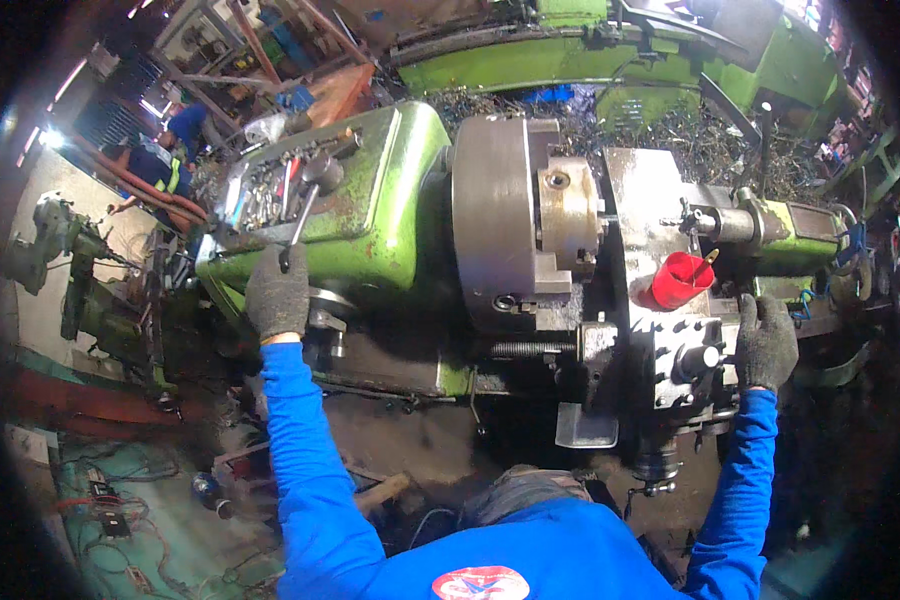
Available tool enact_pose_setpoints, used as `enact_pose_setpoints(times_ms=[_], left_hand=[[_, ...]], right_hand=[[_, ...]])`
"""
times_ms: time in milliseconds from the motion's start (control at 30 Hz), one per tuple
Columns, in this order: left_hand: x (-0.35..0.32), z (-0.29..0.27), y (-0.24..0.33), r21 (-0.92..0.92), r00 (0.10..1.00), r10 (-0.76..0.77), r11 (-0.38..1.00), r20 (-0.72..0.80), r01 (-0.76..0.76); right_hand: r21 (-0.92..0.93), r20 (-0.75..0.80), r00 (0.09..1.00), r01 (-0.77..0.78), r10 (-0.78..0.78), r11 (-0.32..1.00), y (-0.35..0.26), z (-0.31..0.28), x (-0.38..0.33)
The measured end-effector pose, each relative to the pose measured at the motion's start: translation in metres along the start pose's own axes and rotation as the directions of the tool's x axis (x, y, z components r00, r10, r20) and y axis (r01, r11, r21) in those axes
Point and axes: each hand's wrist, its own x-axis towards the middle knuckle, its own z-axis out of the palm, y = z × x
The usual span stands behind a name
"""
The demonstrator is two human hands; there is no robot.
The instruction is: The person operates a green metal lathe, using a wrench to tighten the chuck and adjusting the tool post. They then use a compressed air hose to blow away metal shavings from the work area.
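Observation:
I stand at a green metal lathe, with dark gloves on both hands. On the left, my left hand (278, 292) is closed at the lower end of a metal lever (308, 212) on the green headstock (395, 190). The large round chuck (492, 215) grips a shorter cylindrical metal workpiece (568, 212). My right hand (768, 345) lies beside the square tool post (682, 362), thumb and fingers apart. What lies beneath its palm is hidden. A red cup (682, 280) with a brush-like handle in it stands just behind the tool post.
Several small tools (265, 195) lie on the headstock top. The tailstock (795, 238) stands at the right. Metal shavings (710, 140) heap up behind the lathe, before another green machine (510, 62). A person (155, 165) bends down at far left. Cables (120, 520) trail over the floor.

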Motion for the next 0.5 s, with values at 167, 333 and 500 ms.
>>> enact_pose_setpoints(times_ms=[167, 333, 500], left_hand=[[-0.007, 0.015, 0.049, 0.032, 0.995, -0.096, 0.995, -0.039, 0.097], [-0.013, 0.004, 0.054, 0.028, 0.998, -0.067, 0.997, -0.006, 0.067], [-0.013, -0.002, 0.050, 0.016, 1.000, 0.003, 1.000, -0.006, -0.003]], right_hand=[[-0.056, 0.021, 1.000, 0.015, -0.014, 0.998, -0.006, -0.001, 0.000], [-0.010, 0.040, 0.999, 0.014, -0.014, 1.000, -0.001, -0.003, -0.001], [-0.088, 0.018, 0.999, 0.031, -0.030, 0.996, 0.006, -0.001, 0.001]])
